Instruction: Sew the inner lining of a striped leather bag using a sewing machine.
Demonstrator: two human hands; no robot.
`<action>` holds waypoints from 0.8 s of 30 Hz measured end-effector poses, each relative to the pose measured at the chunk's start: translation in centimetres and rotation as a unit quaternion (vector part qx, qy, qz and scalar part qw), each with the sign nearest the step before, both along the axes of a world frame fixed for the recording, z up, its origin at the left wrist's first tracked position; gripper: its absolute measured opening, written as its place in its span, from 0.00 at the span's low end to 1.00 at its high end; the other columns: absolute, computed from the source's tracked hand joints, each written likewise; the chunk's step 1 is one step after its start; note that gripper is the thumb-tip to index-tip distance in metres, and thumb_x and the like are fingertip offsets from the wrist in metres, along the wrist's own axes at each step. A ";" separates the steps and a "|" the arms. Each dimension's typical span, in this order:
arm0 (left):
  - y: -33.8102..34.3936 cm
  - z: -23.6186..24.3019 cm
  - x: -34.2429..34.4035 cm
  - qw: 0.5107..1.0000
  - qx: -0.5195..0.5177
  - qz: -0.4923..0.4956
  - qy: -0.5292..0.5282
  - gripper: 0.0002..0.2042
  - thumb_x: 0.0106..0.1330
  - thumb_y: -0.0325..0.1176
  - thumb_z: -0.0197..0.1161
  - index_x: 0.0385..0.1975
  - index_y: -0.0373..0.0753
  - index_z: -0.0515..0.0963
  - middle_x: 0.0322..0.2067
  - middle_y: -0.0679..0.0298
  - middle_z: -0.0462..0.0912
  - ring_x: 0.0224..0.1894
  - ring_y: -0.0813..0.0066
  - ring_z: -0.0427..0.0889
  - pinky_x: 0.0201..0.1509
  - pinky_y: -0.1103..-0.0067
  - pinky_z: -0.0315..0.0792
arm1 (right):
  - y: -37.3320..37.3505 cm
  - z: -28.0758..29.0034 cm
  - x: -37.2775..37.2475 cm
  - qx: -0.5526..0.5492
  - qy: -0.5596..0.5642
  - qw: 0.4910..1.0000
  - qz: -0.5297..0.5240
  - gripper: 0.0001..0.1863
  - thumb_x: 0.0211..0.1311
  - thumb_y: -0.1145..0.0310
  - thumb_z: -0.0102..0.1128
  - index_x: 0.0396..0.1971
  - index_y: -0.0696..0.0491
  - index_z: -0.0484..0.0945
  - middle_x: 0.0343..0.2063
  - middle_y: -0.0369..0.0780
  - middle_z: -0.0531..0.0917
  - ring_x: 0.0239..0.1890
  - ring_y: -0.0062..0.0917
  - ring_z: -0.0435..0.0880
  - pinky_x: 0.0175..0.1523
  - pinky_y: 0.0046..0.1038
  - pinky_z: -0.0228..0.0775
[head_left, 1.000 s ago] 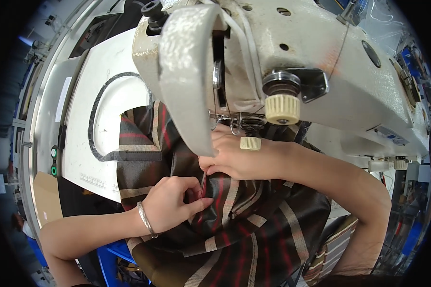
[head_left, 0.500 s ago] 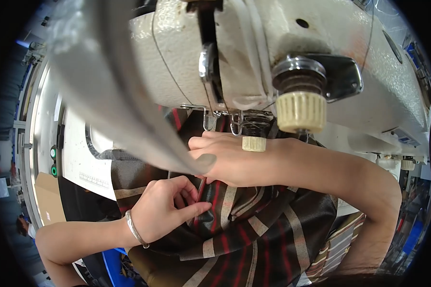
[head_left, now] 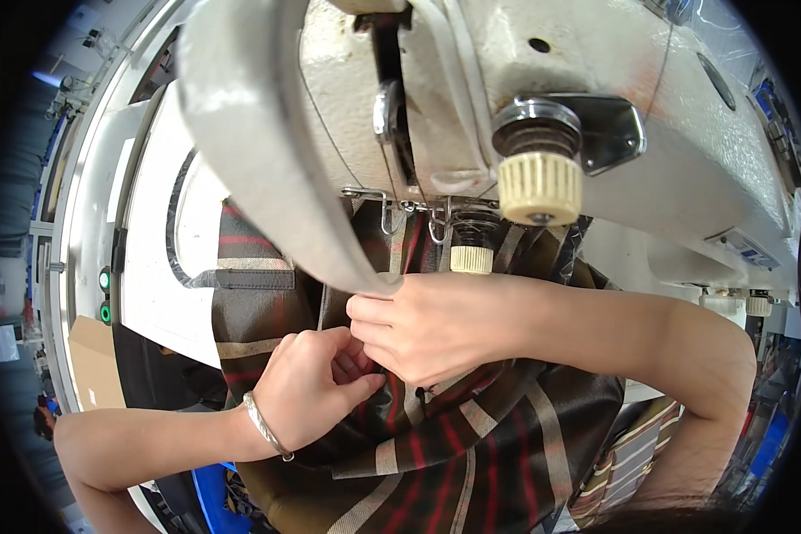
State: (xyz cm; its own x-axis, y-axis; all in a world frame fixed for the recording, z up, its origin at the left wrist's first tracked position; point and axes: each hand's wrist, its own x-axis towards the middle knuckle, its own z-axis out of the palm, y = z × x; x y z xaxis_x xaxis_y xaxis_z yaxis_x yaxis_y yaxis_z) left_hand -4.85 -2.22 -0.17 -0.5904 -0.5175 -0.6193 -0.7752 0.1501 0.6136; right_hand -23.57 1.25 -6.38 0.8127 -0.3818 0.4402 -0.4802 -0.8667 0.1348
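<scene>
A dark brown fabric (head_left: pixel 507 427) with red and beige stripes lies in folds below a white sewing machine (head_left: pixel 614 53). My left hand (head_left: pixel 316 383), a silver bangle (head_left: pixel 265 425) on its wrist, is closed with the fingers curled on a fold of this fabric. Touching it or nearly so, my right hand (head_left: pixel 427 325) is bent inward and also closed on the fabric. Its thumb and fingertips are mostly hidden beneath it. Both hands are on the near side of the needle area, where wire thread guides (head_left: pixel 390 214) show.
A curved pale bar (head_left: pixel 276 151), blurred and close, reaches down to the right hand. Cream ribbed knobs (head_left: pixel 540 187) jut from the machine. A black strip (head_left: pixel 240 279) lies on the white table (head_left: pixel 156 240) at left. Cardboard (head_left: pixel 96 360) stands beside it.
My right hand has come back from the needle area toward me and now meets my left hand. My left hand has shifted little. The view has tilted slightly.
</scene>
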 end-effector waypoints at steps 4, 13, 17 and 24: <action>0.4 0.1 0.1 1.000 -0.013 0.004 0.014 0.12 0.54 0.29 0.70 0.30 0.29 0.74 0.22 0.59 0.82 0.25 0.73 0.84 0.32 0.78 0.77 | -0.1 0.2 0.6 -0.019 0.048 0.999 0.014 0.07 0.43 0.63 0.61 0.14 0.50 0.80 0.20 0.30 0.79 0.31 0.24 0.72 0.32 0.25 0.60; 1.2 0.0 0.7 0.995 -0.088 -0.042 0.029 0.12 0.53 0.30 0.70 0.29 0.30 0.73 0.22 0.56 0.82 0.24 0.63 0.83 0.31 0.73 0.76 | 0.4 1.0 0.5 -0.002 0.107 0.994 0.008 0.09 0.43 0.65 0.59 0.19 0.56 0.79 0.19 0.33 0.75 0.29 0.23 0.71 0.30 0.23 0.60; 0.8 -0.3 0.7 0.988 -0.125 -0.070 0.061 0.09 0.53 0.28 0.68 0.25 0.30 0.75 0.21 0.52 0.81 0.25 0.56 0.82 0.33 0.69 0.76 | 0.7 0.6 0.5 0.024 0.115 0.993 -0.008 0.09 0.45 0.66 0.58 0.23 0.57 0.78 0.20 0.35 0.75 0.29 0.23 0.74 0.29 0.23 0.63; 0.0 0.5 1.4 0.994 0.101 0.019 0.025 0.05 0.62 0.22 0.62 0.29 0.26 0.76 0.21 0.60 0.81 0.24 0.79 0.82 0.29 0.82 0.76 | 0.8 0.0 0.2 0.141 -0.120 0.983 -0.007 0.05 0.47 0.70 0.60 0.24 0.54 0.77 0.21 0.34 0.76 0.30 0.25 0.77 0.41 0.24 0.72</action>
State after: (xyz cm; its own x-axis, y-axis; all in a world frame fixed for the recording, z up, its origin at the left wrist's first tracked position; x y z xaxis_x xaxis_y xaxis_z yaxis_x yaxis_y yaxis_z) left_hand -3.45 -2.17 0.37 -0.6050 -0.4082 -0.6836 -0.7459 -0.0100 0.6660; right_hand -23.35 2.01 -6.40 0.6922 -0.5264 0.4937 -0.4808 -0.8465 -0.2286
